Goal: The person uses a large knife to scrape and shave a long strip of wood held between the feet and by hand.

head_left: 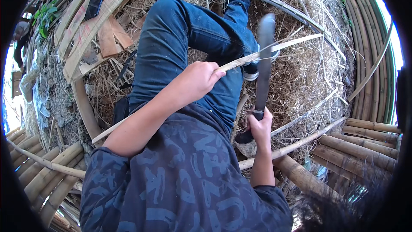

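My left hand (198, 80) is closed around a long thin bamboo strip (274, 50) that runs from lower left, under my forearm, up to the right across my knee. My right hand (259, 125) grips the dark handle of a long machete (263, 56), blade pointing up and away, its edge meeting the strip just right of my knee. My leg in blue jeans (180, 38) is bent beneath the strip. The strip's lower end shows at the left of my arm.
Dry bamboo shavings (309, 73) cover the ground. Thick bamboo poles (356, 146) lie at the right and lower left. Flat split bamboo slats (86, 25) and a dark phone-like slab (95, 0) lie at the upper left. Curved bamboo strips (373, 64) arc along the right.
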Demonstrator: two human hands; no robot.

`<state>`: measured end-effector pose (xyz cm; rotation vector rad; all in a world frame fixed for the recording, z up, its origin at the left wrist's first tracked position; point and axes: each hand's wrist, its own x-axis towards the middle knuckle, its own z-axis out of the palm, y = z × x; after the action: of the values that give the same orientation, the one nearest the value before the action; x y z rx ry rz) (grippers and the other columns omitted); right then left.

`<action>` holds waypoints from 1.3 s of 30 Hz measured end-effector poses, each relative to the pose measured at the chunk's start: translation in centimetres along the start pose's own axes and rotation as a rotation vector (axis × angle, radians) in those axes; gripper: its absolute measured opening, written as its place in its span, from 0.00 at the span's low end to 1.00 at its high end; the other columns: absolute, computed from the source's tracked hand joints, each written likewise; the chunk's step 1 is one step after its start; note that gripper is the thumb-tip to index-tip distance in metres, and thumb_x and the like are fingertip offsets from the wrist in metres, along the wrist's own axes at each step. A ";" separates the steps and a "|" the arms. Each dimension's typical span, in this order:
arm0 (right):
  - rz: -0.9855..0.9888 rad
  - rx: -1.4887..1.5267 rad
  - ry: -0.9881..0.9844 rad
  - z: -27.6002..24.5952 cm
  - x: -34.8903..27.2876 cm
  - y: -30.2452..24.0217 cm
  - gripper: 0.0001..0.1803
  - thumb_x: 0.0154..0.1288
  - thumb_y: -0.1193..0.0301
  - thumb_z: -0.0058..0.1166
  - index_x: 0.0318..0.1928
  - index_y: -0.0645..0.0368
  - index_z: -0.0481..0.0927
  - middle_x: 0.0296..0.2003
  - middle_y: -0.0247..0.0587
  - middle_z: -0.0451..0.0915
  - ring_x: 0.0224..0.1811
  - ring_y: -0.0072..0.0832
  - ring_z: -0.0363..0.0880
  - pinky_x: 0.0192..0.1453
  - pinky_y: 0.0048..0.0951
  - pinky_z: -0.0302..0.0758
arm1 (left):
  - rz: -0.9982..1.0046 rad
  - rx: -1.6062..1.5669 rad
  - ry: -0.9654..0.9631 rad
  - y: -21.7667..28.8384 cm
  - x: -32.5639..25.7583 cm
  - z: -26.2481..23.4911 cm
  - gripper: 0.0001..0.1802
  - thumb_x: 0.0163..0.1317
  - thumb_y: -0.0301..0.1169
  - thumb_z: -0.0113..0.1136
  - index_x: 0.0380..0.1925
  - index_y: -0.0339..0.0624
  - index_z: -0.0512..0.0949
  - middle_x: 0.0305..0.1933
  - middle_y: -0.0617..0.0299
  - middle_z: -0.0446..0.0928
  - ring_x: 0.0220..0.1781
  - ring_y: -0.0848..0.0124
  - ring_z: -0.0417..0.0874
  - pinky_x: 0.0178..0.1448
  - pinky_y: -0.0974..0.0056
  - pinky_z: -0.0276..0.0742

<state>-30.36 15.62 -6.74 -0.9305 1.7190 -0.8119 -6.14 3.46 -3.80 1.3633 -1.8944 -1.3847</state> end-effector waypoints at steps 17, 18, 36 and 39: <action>0.050 -0.017 -0.125 0.8 -0.7 -0.5 0.05 0.51 0.81 0.51 0.30 0.63 0.70 0.17 0.31 0.71 0.14 0.17 0.70 0.18 0.22 0.68 | -0.006 -0.030 -0.002 -1.0 0.2 0.5 0.15 0.69 0.35 0.53 0.33 0.31 0.78 0.15 0.58 0.66 0.18 0.75 0.64 0.25 0.63 0.62; 0.070 -0.005 -0.151 0.8 -0.8 -0.9 0.06 0.51 0.81 0.52 0.30 0.62 0.70 0.17 0.31 0.71 0.14 0.17 0.70 0.18 0.21 0.68 | -0.048 -0.060 -0.027 -1.2 0.0 0.3 0.15 0.69 0.35 0.53 0.33 0.31 0.78 0.15 0.59 0.65 0.18 0.76 0.64 0.24 0.64 0.62; 0.232 0.176 -0.294 1.5 0.5 2.1 0.10 0.49 0.83 0.53 0.34 0.62 0.71 0.15 0.32 0.70 0.12 0.19 0.69 0.17 0.23 0.67 | -0.185 0.033 -0.089 -6.1 -1.6 2.3 0.29 0.59 0.43 0.65 0.51 0.31 0.71 0.31 0.56 0.81 0.32 0.66 0.81 0.38 0.61 0.74; 0.267 0.223 -0.272 1.0 0.5 2.4 0.11 0.49 0.83 0.53 0.34 0.61 0.71 0.15 0.32 0.70 0.12 0.19 0.68 0.17 0.23 0.67 | -0.252 0.319 -0.120 -3.2 -3.9 -1.0 0.29 0.57 0.46 0.65 0.48 0.34 0.72 0.28 0.47 0.80 0.33 0.51 0.82 0.39 0.54 0.75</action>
<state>-30.05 16.20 -9.27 -0.6129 1.4439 -0.6511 -2.25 6.35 -5.52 1.7581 -2.1533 -1.3452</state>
